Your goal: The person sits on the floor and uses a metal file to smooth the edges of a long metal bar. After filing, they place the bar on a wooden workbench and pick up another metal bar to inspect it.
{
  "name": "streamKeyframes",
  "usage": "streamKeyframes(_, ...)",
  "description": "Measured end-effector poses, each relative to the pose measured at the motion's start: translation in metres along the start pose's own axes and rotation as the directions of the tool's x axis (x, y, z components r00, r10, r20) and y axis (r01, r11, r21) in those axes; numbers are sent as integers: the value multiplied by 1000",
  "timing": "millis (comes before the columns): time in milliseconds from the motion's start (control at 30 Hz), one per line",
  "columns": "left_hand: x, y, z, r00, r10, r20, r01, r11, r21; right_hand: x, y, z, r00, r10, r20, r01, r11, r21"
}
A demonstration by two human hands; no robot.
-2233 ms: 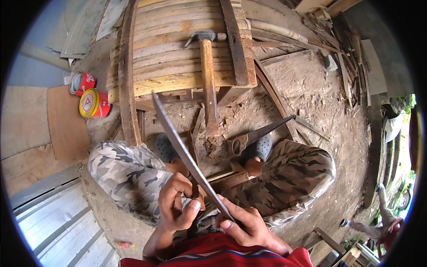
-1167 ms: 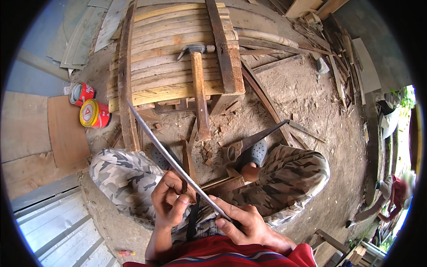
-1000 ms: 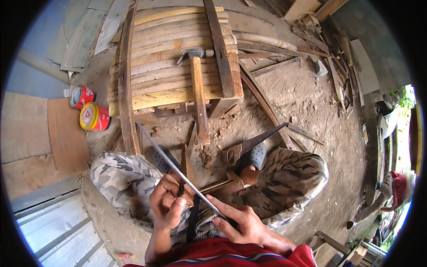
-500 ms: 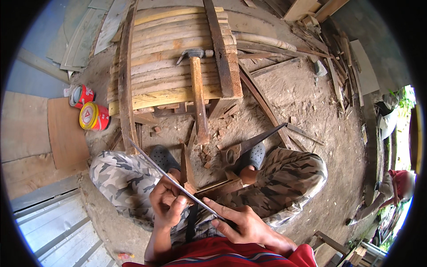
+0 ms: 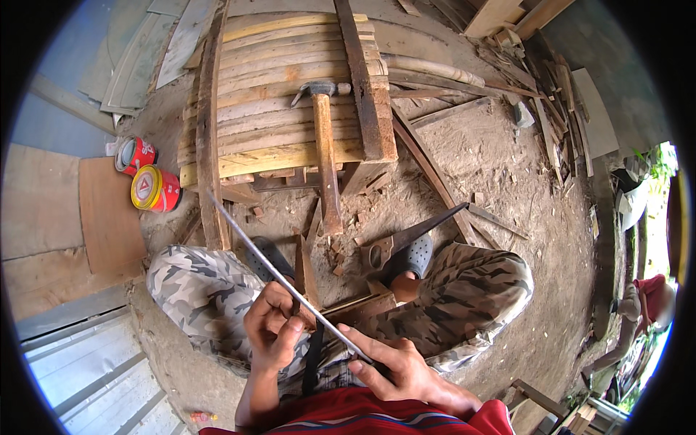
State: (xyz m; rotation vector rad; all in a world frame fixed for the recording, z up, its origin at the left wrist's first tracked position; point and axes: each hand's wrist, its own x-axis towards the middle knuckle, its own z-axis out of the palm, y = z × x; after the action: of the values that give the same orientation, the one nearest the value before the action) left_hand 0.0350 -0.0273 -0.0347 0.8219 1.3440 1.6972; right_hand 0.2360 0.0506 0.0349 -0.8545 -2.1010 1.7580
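Note:
A long, thin grey metal blade (image 5: pixel 250 249) slants across my lap, seen nearly edge-on. My right hand (image 5: pixel 397 365) is closed on its near end, with the index finger stretched along it. Just left of the blade is my left hand (image 5: pixel 274 328), its fingers bent into a pinch around a small dark piece that I cannot make out. Whether those fingertips touch the blade is unclear. Beyond the hands, a handsaw (image 5: pixel 406 238) with a wooden handle rests by my right shoe. A claw hammer (image 5: pixel 324 145) lies on a stack of wooden slats (image 5: pixel 275 101).
Two dark wooden bars (image 5: pixel 210 130) lie lengthwise over the slats. Two red cans (image 5: pixel 156 188) stand at the left. Wood offcuts (image 5: pixel 304 272) are between my feet, and scrap boards (image 5: pixel 551 116) are piled at the far right. Another person (image 5: pixel 652 301) is at the right edge.
The blade's far end has swung up and away from me, reaching further over the dark bar. My hands have barely moved. The person at the right edge has shifted a leg.

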Motion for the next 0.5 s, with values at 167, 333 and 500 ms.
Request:
streamKeyframes(167, -1, 13, 17, 984, 53, -172, -57, 998, -19, 1, 12, 13, 984, 180, 3, -180, 984, 11)
streamKeyframes(333, -13, 12, 12, 982, 92, -167, -68, 987, 144, 0, 22, 28, 996, 0, -91, 3, 1000, 29)
streamKeyframes(500, -14, 20, 8, 977, 70, -201, -26, 976, 214, -1, 17, 32, 997, 20, -72, -19, 1000, 24)
